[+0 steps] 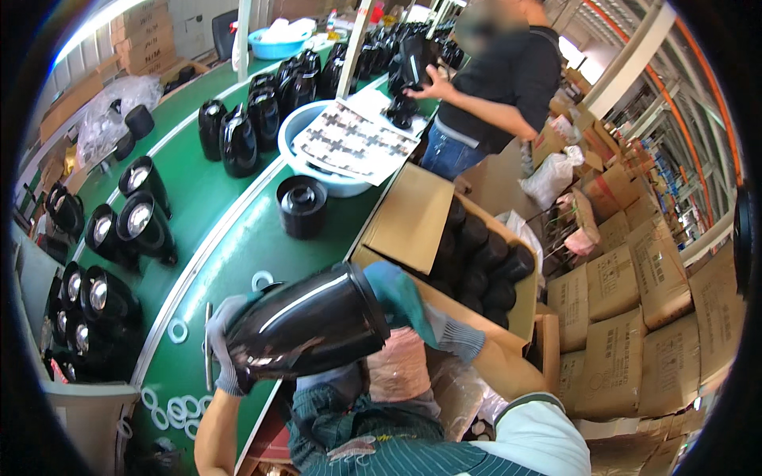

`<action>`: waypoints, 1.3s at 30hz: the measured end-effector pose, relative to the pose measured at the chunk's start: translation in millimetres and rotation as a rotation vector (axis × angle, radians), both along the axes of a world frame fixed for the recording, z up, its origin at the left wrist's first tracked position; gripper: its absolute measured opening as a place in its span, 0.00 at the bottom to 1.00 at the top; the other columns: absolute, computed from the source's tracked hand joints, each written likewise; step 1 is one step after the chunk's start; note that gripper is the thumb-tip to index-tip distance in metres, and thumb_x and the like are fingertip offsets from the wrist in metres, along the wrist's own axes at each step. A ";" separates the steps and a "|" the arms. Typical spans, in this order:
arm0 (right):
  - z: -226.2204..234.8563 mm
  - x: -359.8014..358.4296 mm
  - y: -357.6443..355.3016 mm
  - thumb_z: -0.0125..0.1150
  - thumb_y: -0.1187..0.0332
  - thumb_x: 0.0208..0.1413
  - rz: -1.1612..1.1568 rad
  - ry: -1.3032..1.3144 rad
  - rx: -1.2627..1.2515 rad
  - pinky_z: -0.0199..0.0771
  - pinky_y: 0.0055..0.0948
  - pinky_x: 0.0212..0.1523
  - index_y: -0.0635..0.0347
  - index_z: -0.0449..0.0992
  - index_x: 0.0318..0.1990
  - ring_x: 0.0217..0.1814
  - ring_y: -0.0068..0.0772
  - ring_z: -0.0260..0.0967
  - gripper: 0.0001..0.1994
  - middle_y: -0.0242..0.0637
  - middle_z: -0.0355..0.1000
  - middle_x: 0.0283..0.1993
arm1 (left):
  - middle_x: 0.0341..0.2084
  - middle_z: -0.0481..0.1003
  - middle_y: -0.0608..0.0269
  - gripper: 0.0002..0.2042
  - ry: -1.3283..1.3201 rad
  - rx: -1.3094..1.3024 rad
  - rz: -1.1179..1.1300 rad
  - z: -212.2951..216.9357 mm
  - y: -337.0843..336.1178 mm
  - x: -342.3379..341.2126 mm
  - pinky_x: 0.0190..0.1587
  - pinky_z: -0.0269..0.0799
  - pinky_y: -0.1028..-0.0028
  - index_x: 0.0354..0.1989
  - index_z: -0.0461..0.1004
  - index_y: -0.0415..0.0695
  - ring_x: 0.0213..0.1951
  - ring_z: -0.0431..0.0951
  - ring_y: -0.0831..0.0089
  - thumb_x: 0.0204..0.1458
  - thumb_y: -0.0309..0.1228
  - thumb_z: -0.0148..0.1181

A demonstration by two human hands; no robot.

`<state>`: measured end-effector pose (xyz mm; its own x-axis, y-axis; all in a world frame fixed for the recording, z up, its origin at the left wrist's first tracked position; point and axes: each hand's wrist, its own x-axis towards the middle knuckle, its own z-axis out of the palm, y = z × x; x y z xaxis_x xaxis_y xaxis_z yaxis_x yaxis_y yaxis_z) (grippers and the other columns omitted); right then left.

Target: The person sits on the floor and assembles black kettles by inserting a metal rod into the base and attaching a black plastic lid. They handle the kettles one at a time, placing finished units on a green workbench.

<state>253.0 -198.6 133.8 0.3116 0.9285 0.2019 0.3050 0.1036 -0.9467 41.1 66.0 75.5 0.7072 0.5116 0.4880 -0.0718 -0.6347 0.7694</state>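
Down near the front edge of the green belt-topped work table (214, 206), the left hand (225, 349) in a grey glove is wrapped around the base end of a glossy black plastic jug body (305, 324), held on its side. White rubber rings (171, 408) lie scattered just left. At the jug's right end, the right hand (409, 305), gloved in teal, is clamped on its rim, above an open cardboard box (409, 218) of black parts.
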 end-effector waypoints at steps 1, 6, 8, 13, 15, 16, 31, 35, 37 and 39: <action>4.2 -0.7 -3.7 0.52 0.58 0.70 0.004 -0.035 0.024 0.55 0.34 0.75 0.65 0.50 0.77 0.76 0.38 0.57 0.35 0.45 0.56 0.77 | 0.38 0.82 0.57 0.13 0.047 -0.235 -0.032 -34.0 8.7 -1.2 0.49 0.78 0.70 0.44 0.82 0.35 0.40 0.83 0.69 0.49 0.25 0.63; -32.1 -22.6 -1.2 0.47 0.60 0.73 -0.130 -0.092 0.181 0.52 0.34 0.77 0.64 0.49 0.78 0.77 0.35 0.55 0.32 0.43 0.54 0.78 | 0.40 0.81 0.62 0.13 -0.045 -0.969 -0.224 -69.9 -12.3 -2.6 0.51 0.77 0.72 0.48 0.80 0.32 0.43 0.81 0.73 0.57 0.25 0.60; -54.6 -27.0 -5.8 0.45 0.61 0.74 -0.229 -0.074 0.154 0.51 0.33 0.78 0.64 0.48 0.78 0.78 0.34 0.54 0.31 0.43 0.53 0.79 | 0.42 0.83 0.55 0.12 0.030 -0.200 -0.035 -22.0 -23.1 2.9 0.53 0.77 0.69 0.44 0.82 0.36 0.45 0.83 0.65 0.51 0.24 0.63; -95.1 -16.9 -22.8 0.42 0.58 0.76 -0.213 0.436 -0.295 0.40 0.35 0.81 0.64 0.42 0.80 0.83 0.39 0.43 0.33 0.47 0.45 0.82 | 0.40 0.84 0.52 0.13 -0.100 0.362 0.003 15.4 -18.1 -7.2 0.51 0.79 0.68 0.42 0.84 0.38 0.43 0.86 0.57 0.46 0.23 0.65; -46.3 -26.6 -14.0 0.44 0.53 0.75 -0.174 0.241 -0.186 0.37 0.39 0.82 0.65 0.40 0.80 0.85 0.45 0.39 0.37 0.52 0.42 0.83 | 0.38 0.84 0.54 0.13 0.002 0.086 0.087 -0.5 -15.7 -7.6 0.49 0.79 0.69 0.41 0.84 0.37 0.41 0.86 0.60 0.46 0.25 0.66; -40.5 -22.9 -16.9 0.45 0.47 0.72 -0.131 -0.115 -0.072 0.37 0.41 0.82 0.66 0.40 0.80 0.85 0.49 0.39 0.41 0.54 0.41 0.83 | 0.38 0.83 0.56 0.14 0.078 -0.133 0.067 -21.6 -13.5 -16.7 0.49 0.77 0.71 0.44 0.83 0.36 0.41 0.84 0.66 0.49 0.25 0.66; -44.6 -17.2 -13.8 0.46 0.50 0.73 -0.197 -0.340 0.365 0.48 0.41 0.79 0.59 0.44 0.80 0.85 0.48 0.43 0.37 0.54 0.45 0.82 | 0.39 0.82 0.60 0.23 0.214 -0.379 -0.081 -48.5 -13.7 -20.0 0.49 0.77 0.73 0.50 0.79 0.34 0.42 0.81 0.72 0.45 0.29 0.73; -46.6 -31.9 -23.6 0.50 0.44 0.70 -0.168 -0.068 0.440 0.43 0.39 0.80 0.64 0.44 0.80 0.84 0.50 0.43 0.43 0.53 0.47 0.82 | 0.41 0.81 0.58 0.20 0.091 -0.513 -0.030 -57.9 -34.2 -13.9 0.50 0.77 0.69 0.47 0.80 0.33 0.42 0.80 0.70 0.51 0.35 0.70; -70.7 -31.7 -28.5 0.50 0.49 0.72 -0.182 0.227 0.383 0.45 0.35 0.80 0.65 0.47 0.79 0.82 0.42 0.47 0.38 0.49 0.50 0.81 | 0.38 0.82 0.55 0.19 -0.026 -0.037 0.048 -32.0 -33.7 -4.9 0.50 0.77 0.67 0.44 0.81 0.32 0.40 0.82 0.66 0.51 0.37 0.69; -106.2 -24.9 -29.1 0.49 0.54 0.74 -0.156 0.616 0.382 0.46 0.30 0.80 0.66 0.51 0.78 0.81 0.35 0.51 0.34 0.45 0.52 0.80 | 0.36 0.83 0.51 0.16 0.006 0.072 0.005 10.9 -45.7 8.5 0.52 0.76 0.64 0.42 0.82 0.33 0.41 0.84 0.60 0.49 0.32 0.67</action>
